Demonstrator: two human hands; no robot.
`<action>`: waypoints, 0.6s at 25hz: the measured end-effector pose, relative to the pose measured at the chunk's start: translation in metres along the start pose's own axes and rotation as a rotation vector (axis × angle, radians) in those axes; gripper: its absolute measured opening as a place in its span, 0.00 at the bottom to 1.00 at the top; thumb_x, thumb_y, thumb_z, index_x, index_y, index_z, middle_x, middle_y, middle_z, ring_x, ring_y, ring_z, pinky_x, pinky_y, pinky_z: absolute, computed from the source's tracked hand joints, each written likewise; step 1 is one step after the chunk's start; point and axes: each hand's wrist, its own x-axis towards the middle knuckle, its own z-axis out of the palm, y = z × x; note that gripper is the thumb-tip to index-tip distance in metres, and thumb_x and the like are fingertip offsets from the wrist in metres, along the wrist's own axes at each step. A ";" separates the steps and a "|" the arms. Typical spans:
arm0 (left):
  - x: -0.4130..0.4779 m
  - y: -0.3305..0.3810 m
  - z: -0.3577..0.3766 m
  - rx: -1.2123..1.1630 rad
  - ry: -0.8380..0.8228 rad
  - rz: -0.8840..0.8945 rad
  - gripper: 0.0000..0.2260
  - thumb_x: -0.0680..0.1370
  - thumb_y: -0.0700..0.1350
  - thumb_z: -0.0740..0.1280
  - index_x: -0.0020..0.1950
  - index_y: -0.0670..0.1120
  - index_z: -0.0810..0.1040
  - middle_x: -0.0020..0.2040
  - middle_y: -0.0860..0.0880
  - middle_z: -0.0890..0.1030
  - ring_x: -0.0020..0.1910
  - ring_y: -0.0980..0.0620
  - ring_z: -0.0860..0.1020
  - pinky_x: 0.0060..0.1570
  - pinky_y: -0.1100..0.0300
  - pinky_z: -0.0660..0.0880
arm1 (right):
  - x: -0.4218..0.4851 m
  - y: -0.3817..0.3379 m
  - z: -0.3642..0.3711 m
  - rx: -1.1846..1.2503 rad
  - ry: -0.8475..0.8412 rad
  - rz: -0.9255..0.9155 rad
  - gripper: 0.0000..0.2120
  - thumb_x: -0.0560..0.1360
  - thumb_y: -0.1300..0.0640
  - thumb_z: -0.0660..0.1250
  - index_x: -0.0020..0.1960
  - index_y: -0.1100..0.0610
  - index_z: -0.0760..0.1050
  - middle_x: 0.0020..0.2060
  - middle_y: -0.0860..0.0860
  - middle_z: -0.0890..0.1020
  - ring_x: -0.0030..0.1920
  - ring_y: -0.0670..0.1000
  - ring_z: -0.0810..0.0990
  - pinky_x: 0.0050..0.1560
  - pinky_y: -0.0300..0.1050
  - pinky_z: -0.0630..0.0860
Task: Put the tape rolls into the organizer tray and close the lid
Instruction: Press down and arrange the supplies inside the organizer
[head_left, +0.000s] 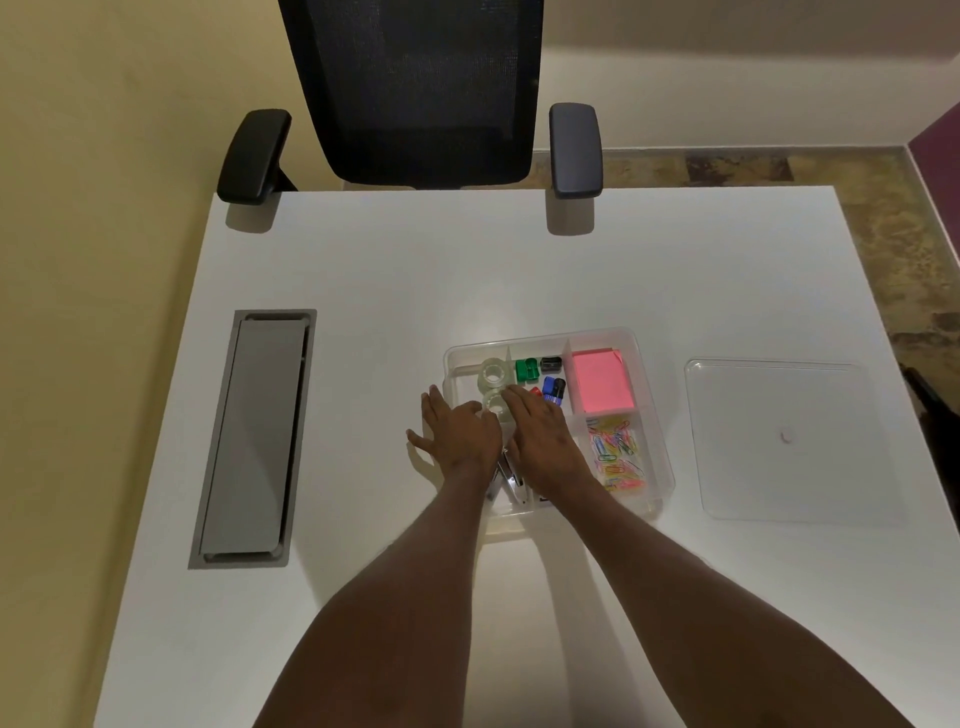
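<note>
A clear organizer tray (644, 358) sits mid-table. Two clear tape rolls lie in its left compartment: the far roll (492, 373) lies free, the near roll (494, 404) sits between my hands. My left hand (457, 431) rests flat over the tray's left edge, fingers spread, touching the near roll. My right hand (540, 431) lies over the tray's middle, fingertips on that same roll. I cannot tell whether either hand grips it. The clear lid (779, 441) lies flat on the table to the right of the tray, apart from it.
The tray also holds coloured sharpeners (540, 369), pink sticky notes (601, 382), paper clips (615, 452) and a stapler (511, 483). A grey cable hatch (254, 436) is set into the white table (363, 270) at left. A black office chair (415, 93) stands at the far edge.
</note>
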 end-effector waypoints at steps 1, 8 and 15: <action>0.000 0.001 -0.001 -0.002 -0.007 -0.015 0.14 0.83 0.54 0.63 0.64 0.56 0.83 0.85 0.46 0.54 0.85 0.47 0.47 0.79 0.31 0.43 | 0.000 0.001 0.001 -0.004 -0.001 -0.006 0.28 0.84 0.48 0.60 0.80 0.58 0.59 0.79 0.55 0.64 0.80 0.54 0.60 0.82 0.53 0.52; -0.006 -0.002 -0.006 0.082 0.057 0.085 0.19 0.85 0.57 0.58 0.75 0.55 0.73 0.85 0.45 0.55 0.85 0.44 0.49 0.79 0.31 0.44 | -0.010 0.004 0.000 -0.131 0.028 -0.073 0.26 0.86 0.48 0.56 0.81 0.55 0.58 0.81 0.53 0.61 0.82 0.53 0.56 0.82 0.54 0.52; -0.032 -0.014 -0.016 0.192 0.172 0.203 0.24 0.84 0.54 0.60 0.79 0.50 0.63 0.84 0.44 0.58 0.84 0.44 0.53 0.80 0.33 0.50 | -0.042 -0.002 -0.020 -0.240 0.177 -0.127 0.23 0.80 0.54 0.68 0.73 0.61 0.72 0.72 0.58 0.75 0.74 0.60 0.71 0.76 0.60 0.64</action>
